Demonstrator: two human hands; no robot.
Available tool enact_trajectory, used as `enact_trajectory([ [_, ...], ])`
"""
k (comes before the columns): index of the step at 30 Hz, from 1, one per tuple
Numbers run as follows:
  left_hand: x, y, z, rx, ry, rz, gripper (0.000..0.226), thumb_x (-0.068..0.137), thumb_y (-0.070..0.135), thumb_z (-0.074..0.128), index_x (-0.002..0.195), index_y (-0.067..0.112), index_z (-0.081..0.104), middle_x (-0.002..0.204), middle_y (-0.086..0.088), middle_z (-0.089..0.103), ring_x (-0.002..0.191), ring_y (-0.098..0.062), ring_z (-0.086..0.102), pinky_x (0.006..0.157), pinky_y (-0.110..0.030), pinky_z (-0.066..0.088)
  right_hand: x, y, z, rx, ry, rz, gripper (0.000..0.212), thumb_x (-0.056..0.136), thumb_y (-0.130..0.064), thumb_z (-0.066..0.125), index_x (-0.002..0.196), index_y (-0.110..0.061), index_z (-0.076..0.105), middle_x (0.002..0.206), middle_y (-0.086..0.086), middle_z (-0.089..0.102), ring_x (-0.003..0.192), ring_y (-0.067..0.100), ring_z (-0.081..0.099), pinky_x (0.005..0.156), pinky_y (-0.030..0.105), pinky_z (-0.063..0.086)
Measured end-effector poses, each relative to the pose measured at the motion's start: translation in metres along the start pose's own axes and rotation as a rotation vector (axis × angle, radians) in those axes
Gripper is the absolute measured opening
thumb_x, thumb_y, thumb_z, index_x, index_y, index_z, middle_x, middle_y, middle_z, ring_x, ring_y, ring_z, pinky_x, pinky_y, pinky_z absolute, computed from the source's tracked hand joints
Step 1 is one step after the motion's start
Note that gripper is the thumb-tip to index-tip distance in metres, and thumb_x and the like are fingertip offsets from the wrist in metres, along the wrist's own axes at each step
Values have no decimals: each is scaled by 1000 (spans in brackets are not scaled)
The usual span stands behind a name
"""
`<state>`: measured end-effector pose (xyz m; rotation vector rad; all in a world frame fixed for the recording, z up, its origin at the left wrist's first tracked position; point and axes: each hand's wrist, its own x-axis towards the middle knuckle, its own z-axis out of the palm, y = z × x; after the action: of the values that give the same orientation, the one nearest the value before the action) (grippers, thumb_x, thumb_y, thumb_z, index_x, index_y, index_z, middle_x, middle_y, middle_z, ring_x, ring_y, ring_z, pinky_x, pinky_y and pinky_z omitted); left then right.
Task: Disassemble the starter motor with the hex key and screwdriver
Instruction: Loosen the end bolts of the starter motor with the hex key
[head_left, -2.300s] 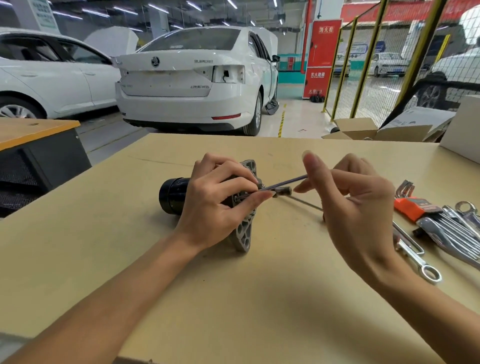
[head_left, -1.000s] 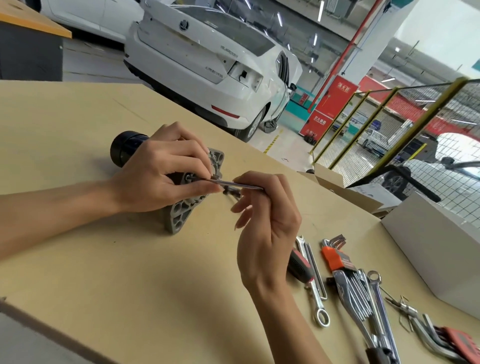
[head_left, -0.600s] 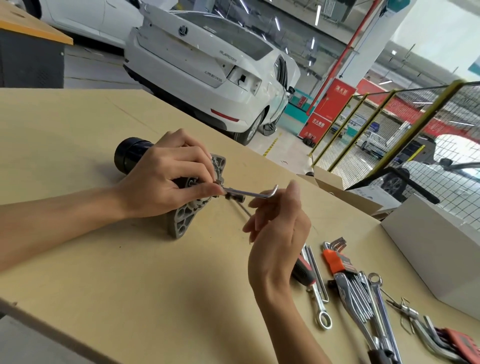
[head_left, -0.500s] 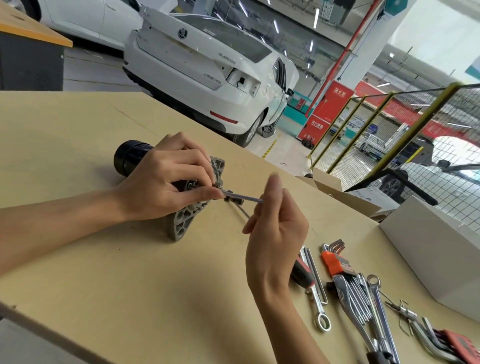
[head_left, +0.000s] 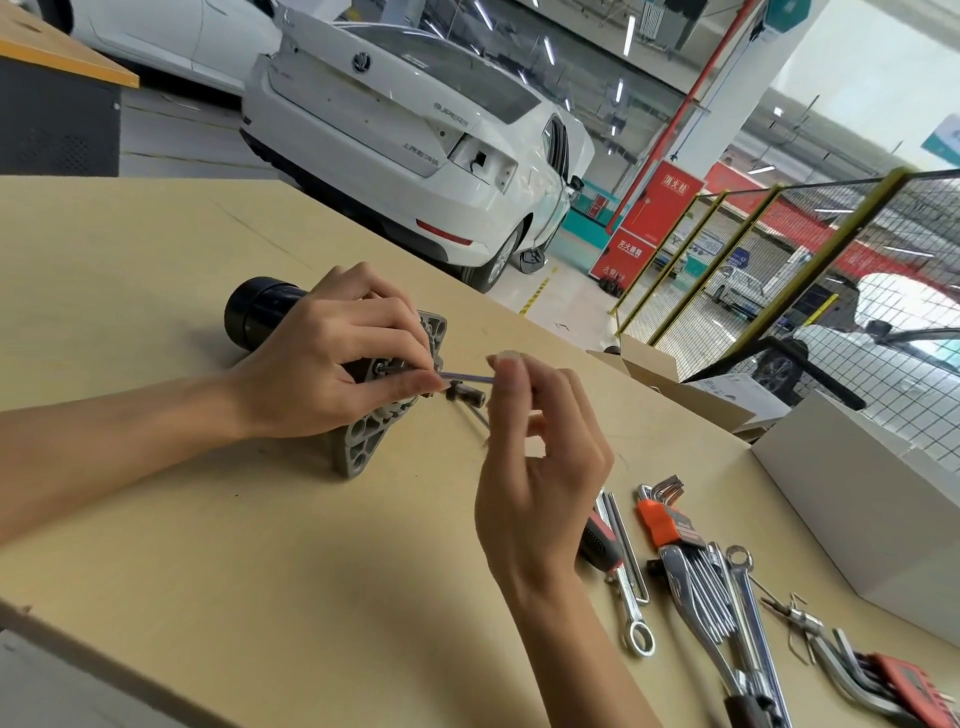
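— Workshop floor behind, with a white car (head_left: 415, 130) parked past the far edge of the table (head_left: 156, 545) and yellow mesh fencing (head_left: 779, 260) off to the right. What's on the bench?

— One starter motor (head_left: 363, 395), lying on its side in the middle of the table, nearer the far edge than the near one.

— Which way does it run?

— Its long axis lies roughly left to right, parallel with the tabletop. The black cylindrical end (head_left: 254, 312) points toward the left edge; the grey ribbed mounting flange (head_left: 369, 436) faces right, toward the tools.

— And the hands?

— The left hand (head_left: 322, 374) is curled over the motor body, fingers wrapped around it, with thumb and forefinger coming together at the flange face. The right hand (head_left: 535, 467) is raised just right of the flange and pinches the outer end of the hex key (head_left: 467, 378) between thumb and fingertips, the other fingers loosely curved.

— Where does the key point?

— Its thin shaft lies nearly level, along the motor's own axis, running from the right fingertips leftward to the flange face by the left thumb. The tip itself is hidden.

— Anything else?

— Toward the right edge lie a red-and-black-handled screwdriver (head_left: 597, 543), a set of hex keys in an orange holder (head_left: 670, 525), several wrenches (head_left: 748, 613), and a white box (head_left: 857, 509). A cardboard box (head_left: 675, 374) sits at the far edge.
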<state>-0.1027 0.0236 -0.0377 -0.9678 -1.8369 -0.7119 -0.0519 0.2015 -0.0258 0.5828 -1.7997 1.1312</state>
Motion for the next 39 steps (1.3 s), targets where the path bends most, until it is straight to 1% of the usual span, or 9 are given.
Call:
enact_trajectory([
  [2,0,0,0,4,6,-1,25,87,31,67,81,9,77,83,2,71,91,-26,59,78,-50,45,-1,-1,-1,46,8,37,31,97,-29,48,92,-9,72,78,-6,60,70,15,59,56,30,50],
  [6,-1,-1,1,8,13,-5,25,87,31,68,80,9,77,83,1,71,89,-28,60,77,-52,45,0,1,-4,4,96,8,18,81,-12,56,92,-8,70,93,-6,48,87,8,53,70,21,43],
  [9,-1,-1,1,14,17,-4,25,87,31,68,79,9,77,82,1,71,89,-28,60,76,-52,45,0,5,-5,-88,168,2,14,74,-12,58,76,-13,72,89,-9,37,90,6,42,77,23,34],
  [14,0,-1,2,35,28,-10,28,88,32,68,77,9,76,82,2,71,89,-28,60,76,-50,45,1,8,-7,-93,150,93,21,77,-18,56,73,-18,76,81,-4,37,86,12,41,78,20,32],
  [19,-1,-1,2,51,34,-1,27,88,32,67,77,9,76,83,2,71,88,-29,61,75,-51,45,0,6,-7,-69,130,127,38,89,-35,53,63,-18,75,66,-5,35,75,15,38,69,21,31],
  [25,-1,-5,2,95,20,48,27,90,31,67,77,8,75,81,1,71,87,-28,63,72,-50,46,3,5,-4,-60,80,351,45,88,-59,54,58,-31,74,59,-8,37,68,12,43,66,21,35],
  [32,-2,-8,0,108,-8,92,24,90,32,70,80,11,75,84,3,70,90,-24,61,71,-50,47,3,10,-5,10,-15,381,47,94,-41,47,67,-6,63,53,-11,36,53,7,33,52,19,25],
  [36,-2,-8,-1,92,-11,73,27,89,35,70,78,11,74,83,4,70,91,-26,62,72,-51,47,-1,10,-2,-18,-55,292,42,98,-41,47,66,-13,43,54,-9,36,51,8,29,50,26,25],
  [39,-1,-6,-1,68,-18,51,26,89,35,69,79,11,76,84,4,71,91,-26,61,74,-52,47,-2,10,1,-42,-62,212,39,98,-44,42,72,-16,43,59,-4,43,53,13,32,49,37,30],
])
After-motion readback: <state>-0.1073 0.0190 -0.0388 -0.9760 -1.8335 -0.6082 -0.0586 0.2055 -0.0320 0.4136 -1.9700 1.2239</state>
